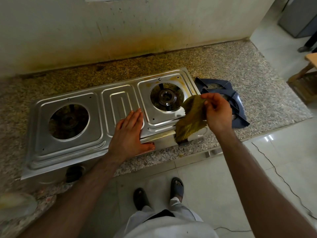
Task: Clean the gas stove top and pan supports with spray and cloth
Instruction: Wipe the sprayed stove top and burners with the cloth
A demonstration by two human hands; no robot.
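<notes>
My right fingers point(208, 98) are pinched together on the top edge of the cloth point(190, 120), an olive-green rag that hangs from them and drapes down over the front right corner of the stove top point(72, 145), its lower end reaching the stove's front edge. My right hand point(217, 111) is raised just above that corner. My left hand point(129, 133) lies flat on the steel, fingers together and stretched out, holding nothing, palm near the stove's front edge between the two burner openings, thumb along the front rim.

The stove sits on the speckled tabletop point(267, 93), close to its front edge. The right burner point(167, 98) is exposed, just left of the cloth, with brown staining around the rear of its recess. The pan supports point(238, 98), dark blue, are stacked on the tabletop just beside the stove's right end, behind my right hand.
</notes>
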